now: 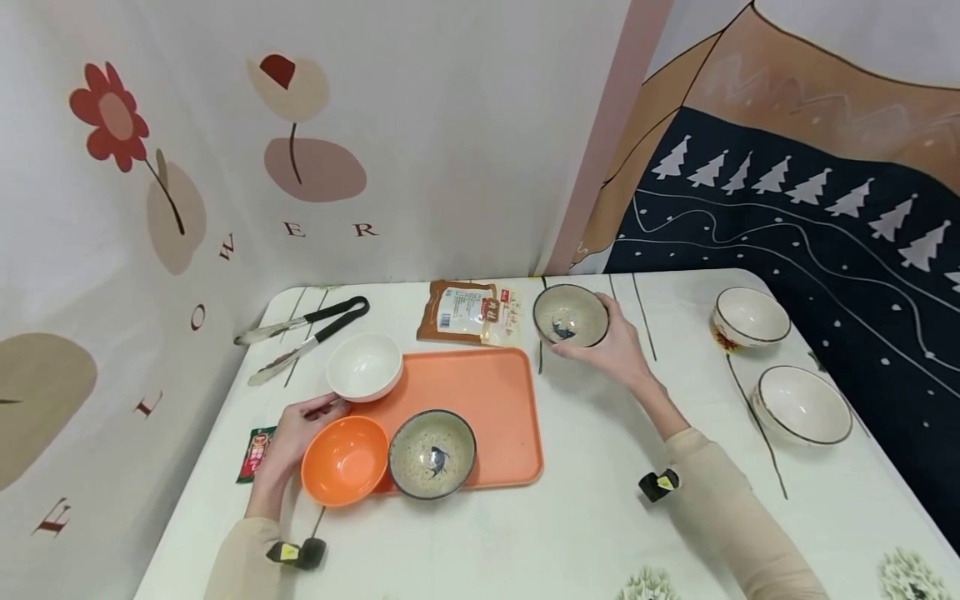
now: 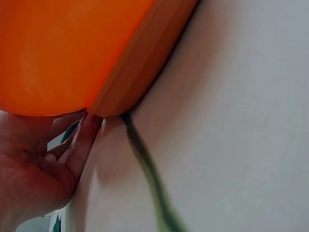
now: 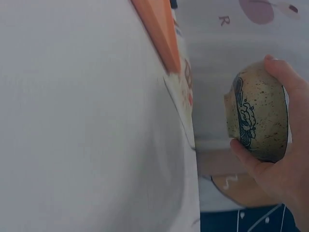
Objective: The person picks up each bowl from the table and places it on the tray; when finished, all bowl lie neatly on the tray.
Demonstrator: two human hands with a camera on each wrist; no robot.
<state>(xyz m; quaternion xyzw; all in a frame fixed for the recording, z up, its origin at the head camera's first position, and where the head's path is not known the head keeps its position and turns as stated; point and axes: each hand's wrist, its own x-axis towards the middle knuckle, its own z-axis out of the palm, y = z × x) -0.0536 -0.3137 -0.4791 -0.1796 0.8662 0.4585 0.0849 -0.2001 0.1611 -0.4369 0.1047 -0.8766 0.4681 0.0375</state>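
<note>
My right hand (image 1: 611,346) grips a speckled beige bowl (image 1: 572,315) with a dark rim and a blue fish inside, raised above the table. In the right wrist view, the thumb and fingers span this bowl (image 3: 258,113) between rim and foot. My left hand (image 1: 300,429) is beside the orange bowl (image 1: 345,462), its fingers reaching between that bowl and a white bowl (image 1: 365,367) at the left side of the orange tray (image 1: 502,417). Its fingertips are hidden, so I cannot tell what they hold. A matching speckled bowl (image 1: 432,454) stands at the tray's front edge.
Black-handled tongs (image 1: 315,333) lie at the back left. A brown food packet (image 1: 468,312) lies behind the tray, and a small green-and-red packet (image 1: 255,454) by the left wrist. Two cream bowls (image 1: 752,317) stand near the right edge. Curtains with printed pictures rise behind the table.
</note>
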